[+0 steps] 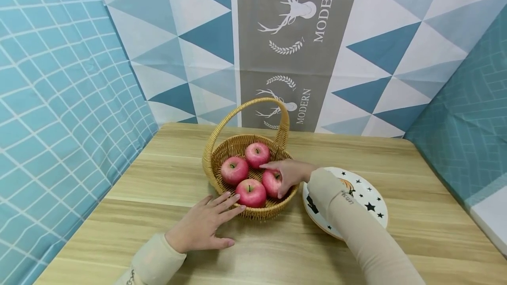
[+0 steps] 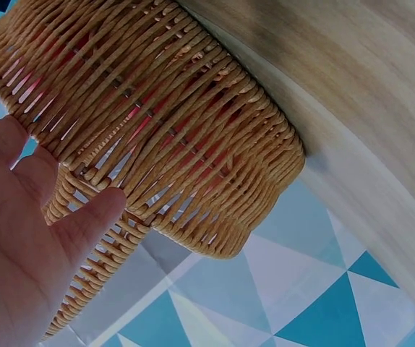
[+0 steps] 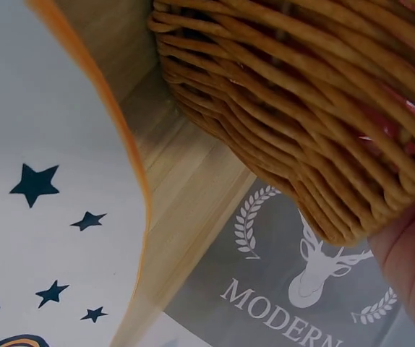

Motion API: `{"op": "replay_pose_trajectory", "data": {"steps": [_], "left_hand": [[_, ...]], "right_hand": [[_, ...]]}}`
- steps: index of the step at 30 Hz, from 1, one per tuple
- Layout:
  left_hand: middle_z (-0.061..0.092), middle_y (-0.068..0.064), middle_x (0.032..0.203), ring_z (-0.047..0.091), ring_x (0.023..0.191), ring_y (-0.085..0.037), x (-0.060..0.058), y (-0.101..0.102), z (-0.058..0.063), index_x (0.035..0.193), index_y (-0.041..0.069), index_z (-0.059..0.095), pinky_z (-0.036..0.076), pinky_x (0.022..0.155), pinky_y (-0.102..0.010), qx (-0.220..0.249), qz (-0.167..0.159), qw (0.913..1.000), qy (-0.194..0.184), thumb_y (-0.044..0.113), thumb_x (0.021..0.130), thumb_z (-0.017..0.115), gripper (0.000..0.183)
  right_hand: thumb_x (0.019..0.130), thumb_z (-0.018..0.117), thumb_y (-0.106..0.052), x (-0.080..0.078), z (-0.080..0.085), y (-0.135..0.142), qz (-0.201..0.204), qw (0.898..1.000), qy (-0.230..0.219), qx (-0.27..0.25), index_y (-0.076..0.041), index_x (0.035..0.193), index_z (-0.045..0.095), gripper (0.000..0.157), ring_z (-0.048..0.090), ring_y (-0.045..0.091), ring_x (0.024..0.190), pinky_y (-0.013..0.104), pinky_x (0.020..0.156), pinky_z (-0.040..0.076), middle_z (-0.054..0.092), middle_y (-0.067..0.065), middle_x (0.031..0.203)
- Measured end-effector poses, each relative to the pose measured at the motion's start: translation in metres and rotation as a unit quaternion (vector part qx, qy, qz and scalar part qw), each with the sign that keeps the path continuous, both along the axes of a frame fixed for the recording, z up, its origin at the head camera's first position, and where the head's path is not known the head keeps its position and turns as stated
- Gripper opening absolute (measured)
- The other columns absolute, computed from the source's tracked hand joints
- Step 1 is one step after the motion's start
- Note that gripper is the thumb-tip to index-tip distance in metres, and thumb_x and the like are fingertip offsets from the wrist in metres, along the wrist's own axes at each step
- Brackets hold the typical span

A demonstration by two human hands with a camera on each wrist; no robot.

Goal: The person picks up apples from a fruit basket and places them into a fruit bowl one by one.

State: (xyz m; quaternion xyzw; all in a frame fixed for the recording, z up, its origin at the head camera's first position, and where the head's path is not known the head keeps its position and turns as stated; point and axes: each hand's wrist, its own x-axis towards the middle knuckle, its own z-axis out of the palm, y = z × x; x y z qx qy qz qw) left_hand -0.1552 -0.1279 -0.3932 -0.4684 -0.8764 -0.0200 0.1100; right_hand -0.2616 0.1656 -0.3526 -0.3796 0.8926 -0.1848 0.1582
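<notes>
A woven wicker basket (image 1: 259,213) with a tall arched handle holds several pink-red apples (image 1: 234,170). My right hand (image 1: 291,173) reaches over the basket's right rim. Its thumb and fingers are around the rightmost apple (image 1: 271,183), which still sits among the others. At the front left, my left hand (image 1: 210,223) has its fingers spread, their tips at the basket's rim beside the front apple (image 1: 251,193). The left wrist view has the basket's woven side (image 2: 157,123) close to the left fingers. In the right wrist view, the basket wall hides most of the right hand.
A white plate (image 1: 366,188) with black stars and an orange edge lies right of the basket, under my right forearm. The wooden table (image 1: 170,179) meets a patterned cloth backdrop (image 1: 206,56) behind, with blue tiled sheets at both sides.
</notes>
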Motion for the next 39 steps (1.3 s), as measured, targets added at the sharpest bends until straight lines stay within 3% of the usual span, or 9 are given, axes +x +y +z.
{"op": "replay_pose_trajectory", "data": {"steps": [13,20,29,39], "left_hand": [[0.048,-0.008,0.143,0.047,0.128,-0.031,-0.0003,-0.0008,-0.0010,0.138,0.015,0.054,0.043,0.089,-0.056,0.008,-0.004,0.9999,0.010,0.058,0.082,0.062,0.070],[0.048,-0.009,0.143,0.047,0.128,-0.031,0.0002,-0.0009,-0.0002,0.138,0.015,0.054,0.043,0.089,-0.056,0.008,-0.002,0.9999,0.010,0.057,0.082,0.062,0.070],[0.048,-0.009,0.143,0.046,0.129,-0.031,0.0009,-0.0009,0.0007,0.138,0.015,0.053,0.043,0.090,-0.056,0.006,0.000,1.0000,-0.002,0.057,0.083,0.062,0.070],[0.048,-0.009,0.143,0.046,0.129,-0.031,0.0003,-0.0004,0.0024,0.138,0.016,0.053,0.043,0.091,-0.056,0.001,0.000,1.0000,-0.004,0.057,0.084,0.060,0.069]], "right_hand": [[0.058,0.082,-0.012,-0.0024,-0.0081,-0.0022,0.040,0.997,0.062,0.026,0.000,0.135,0.050,0.083,0.046,0.032,0.126,0.042,0.105,0.034,0.053,0.016,0.135],[0.055,0.083,-0.008,-0.0024,-0.0077,-0.0021,0.019,0.999,0.041,-0.010,0.005,0.133,0.047,0.086,0.051,0.030,0.119,0.041,0.103,0.037,0.056,0.016,0.126],[0.058,0.080,-0.009,-0.0033,-0.0094,-0.0013,0.004,0.999,0.035,-0.019,0.002,0.125,0.052,0.073,0.055,0.026,0.109,0.036,0.097,0.041,0.059,0.013,0.118],[0.058,0.075,-0.007,-0.0042,-0.0080,0.0025,0.001,0.998,0.040,-0.050,0.001,0.123,0.053,0.070,0.054,0.023,0.105,0.035,0.095,0.042,0.059,0.011,0.115]]}}
